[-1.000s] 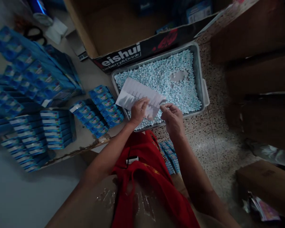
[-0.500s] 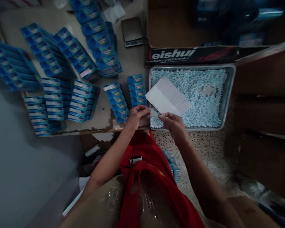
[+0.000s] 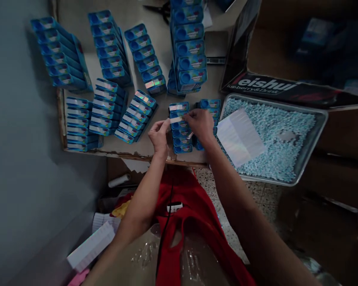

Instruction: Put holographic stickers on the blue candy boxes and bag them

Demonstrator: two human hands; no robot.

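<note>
Fingers of both hands pinch 1 sticker strip (image 3: 176,119) over a box stack (image 3: 180,137) near the tabletop (image 3: 137,149) edge; left hand (image 3: 159,135), right hand (image 3: 200,123); tray (image 3: 314,137) just beside.

Rows of small boxes (image 3: 180,127) on table (image 3: 143,149), tray (image 3: 313,143) to their right, sheet (image 3: 240,136) in tray

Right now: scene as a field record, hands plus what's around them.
left hand: left hand pinches the end of a sticker strip
right hand: right hand presses the strip onto a blue box
boxes: short row of blue boxes under the hands; more rows across the table
sheet: white sticker sheet lies in the tray
tray: metal tray filled with pale blue pellets
behind tray: open cardboard carton
</note>
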